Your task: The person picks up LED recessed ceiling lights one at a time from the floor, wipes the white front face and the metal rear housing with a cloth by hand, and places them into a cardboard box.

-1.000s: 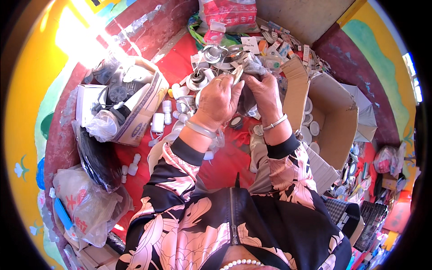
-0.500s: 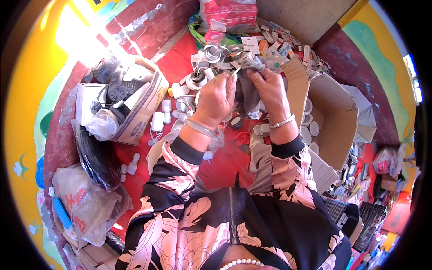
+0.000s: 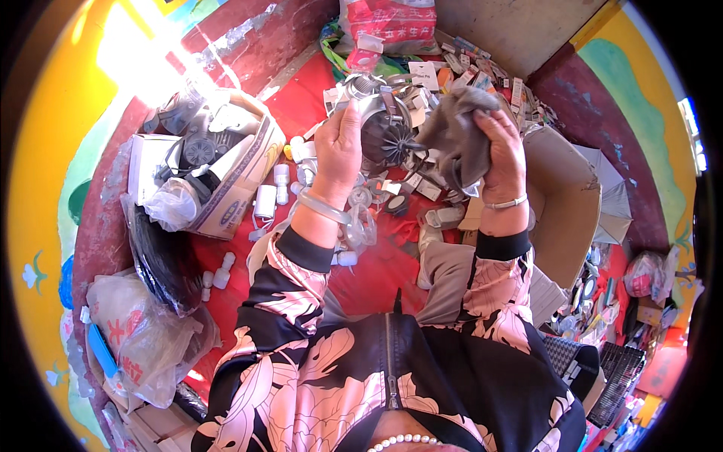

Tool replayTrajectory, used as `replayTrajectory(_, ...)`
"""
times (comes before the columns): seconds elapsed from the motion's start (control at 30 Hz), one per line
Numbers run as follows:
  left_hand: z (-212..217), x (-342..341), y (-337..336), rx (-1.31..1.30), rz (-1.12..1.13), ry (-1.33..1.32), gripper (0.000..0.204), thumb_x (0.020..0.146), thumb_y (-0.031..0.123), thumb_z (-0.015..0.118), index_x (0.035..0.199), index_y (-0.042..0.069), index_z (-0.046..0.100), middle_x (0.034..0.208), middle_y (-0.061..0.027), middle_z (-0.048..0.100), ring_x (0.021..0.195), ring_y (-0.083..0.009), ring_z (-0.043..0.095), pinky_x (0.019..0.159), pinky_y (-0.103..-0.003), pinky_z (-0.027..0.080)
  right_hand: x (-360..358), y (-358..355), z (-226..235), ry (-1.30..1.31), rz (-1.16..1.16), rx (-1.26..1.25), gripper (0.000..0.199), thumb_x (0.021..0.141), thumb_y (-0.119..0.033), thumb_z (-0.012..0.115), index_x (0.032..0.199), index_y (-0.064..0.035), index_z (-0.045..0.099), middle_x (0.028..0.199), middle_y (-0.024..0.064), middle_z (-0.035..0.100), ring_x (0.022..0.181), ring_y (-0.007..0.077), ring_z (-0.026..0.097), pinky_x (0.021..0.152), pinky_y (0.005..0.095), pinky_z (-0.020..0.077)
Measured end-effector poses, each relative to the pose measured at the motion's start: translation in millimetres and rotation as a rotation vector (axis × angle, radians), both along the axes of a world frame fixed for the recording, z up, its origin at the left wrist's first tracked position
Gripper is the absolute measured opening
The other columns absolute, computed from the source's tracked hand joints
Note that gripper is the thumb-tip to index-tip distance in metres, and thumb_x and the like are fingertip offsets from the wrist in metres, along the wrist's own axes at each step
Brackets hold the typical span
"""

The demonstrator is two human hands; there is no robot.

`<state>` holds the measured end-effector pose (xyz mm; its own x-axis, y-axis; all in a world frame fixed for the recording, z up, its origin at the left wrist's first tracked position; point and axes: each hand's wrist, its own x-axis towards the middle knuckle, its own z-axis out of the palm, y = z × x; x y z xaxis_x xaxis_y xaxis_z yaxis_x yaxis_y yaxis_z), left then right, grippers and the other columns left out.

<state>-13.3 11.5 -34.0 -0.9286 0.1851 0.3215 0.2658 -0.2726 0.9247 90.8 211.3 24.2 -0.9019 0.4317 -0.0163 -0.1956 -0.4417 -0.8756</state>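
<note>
My left hand [image 3: 337, 151] is closed on the rim of a round downlight [image 3: 387, 138]. The light's dark finned back and a short lead show, and its other side is hidden. In my right hand [image 3: 504, 154] hangs a crumpled grey cloth [image 3: 461, 134], gripped between thumb and fingers. The cloth is just right of the light, close to its lead. Beneath both hands lies a pile of loose lamp parts, with a small round dark-faced piece [image 3: 397, 204] near the middle.
At left a cardboard box [image 3: 242, 188] holds lamps and plastic wrap. White bulb-like pieces [image 3: 265, 202] lie beside it. An open carton [image 3: 561, 203] stands at right. Small boxes [image 3: 482, 74] heap at the back before a printed sack [image 3: 392, 26]. Plastic bags [image 3: 128, 331] lie near left.
My hands have moved apart, the right one carrying the cloth to the right. The downlight's finned back now shows beside my left hand; earlier cloth and hands were bunched together there.
</note>
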Motion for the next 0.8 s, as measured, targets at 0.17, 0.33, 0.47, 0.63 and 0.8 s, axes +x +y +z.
replayTrajectory(0.17, 16, 9, 1, 0.275, -0.223, -0.322, 0.033, 0.095, 0.026, 0.048, 0.090, -0.003, 0.063, 0.077, -0.0006, 0.060, 0.066, -0.0081, 0.053, 0.060, -0.024, 0.044, -16, -27, -8, 0.250, 0.077, 1.121, 0.038, 0.070, 0.016, 0.051, 0.102, -0.0007, 0.063, 0.122, 0.0130, 0.051, 0.109, 0.0253, 0.052, 0.092, 0.0296, 0.0415)
replayTrajectory(0.33, 32, 6, -15, 0.182, -0.427, -0.406, 0.033, 0.094, 0.025, 0.048, 0.095, -0.005, 0.062, 0.089, -0.0078, 0.064, 0.077, -0.0120, 0.062, 0.069, -0.026, 0.052, -15, -39, -12, 0.154, 0.161, 0.945, 0.039, 0.075, 0.014, 0.047, 0.106, -0.0035, 0.063, 0.130, 0.0134, 0.045, 0.118, 0.0250, 0.046, 0.096, 0.0305, 0.0373)
replayTrajectory(0.47, 40, 8, -17, 0.227, -0.519, -0.478, 0.034, 0.094, 0.027, 0.049, 0.096, -0.004, 0.062, 0.088, -0.0075, 0.064, 0.076, -0.0112, 0.062, 0.068, -0.026, 0.051, -15, -49, -10, 0.114, 0.202, 0.432, 0.032, 0.081, 0.009, 0.044, 0.105, -0.0021, 0.062, 0.131, 0.0126, 0.045, 0.118, 0.0219, 0.046, 0.096, 0.0291, 0.0370)
replayTrajectory(0.63, 30, 8, -13, 0.199, -0.451, -0.380, 0.034, 0.094, 0.028, 0.049, 0.096, -0.003, 0.062, 0.087, -0.0067, 0.064, 0.076, -0.0116, 0.062, 0.068, -0.025, 0.050, -11, -43, -11, 0.125, 0.134, 0.982, 0.030, 0.081, 0.009, 0.040, 0.102, 0.0030, 0.061, 0.112, 0.0116, 0.059, 0.109, 0.0215, 0.054, 0.092, 0.0289, 0.0405)
replayTrajectory(0.8, 30, 9, -15, 0.310, -0.408, -0.447, 0.035, 0.094, 0.028, 0.048, 0.100, -0.004, 0.060, 0.088, -0.0077, 0.064, 0.075, -0.0124, 0.062, 0.068, -0.025, 0.051, -8, -33, -13, 0.109, 0.173, 1.008, 0.028, 0.077, 0.010, 0.041, 0.095, 0.0059, 0.062, 0.094, 0.0096, 0.066, 0.098, 0.0223, 0.062, 0.083, 0.0274, 0.0460)
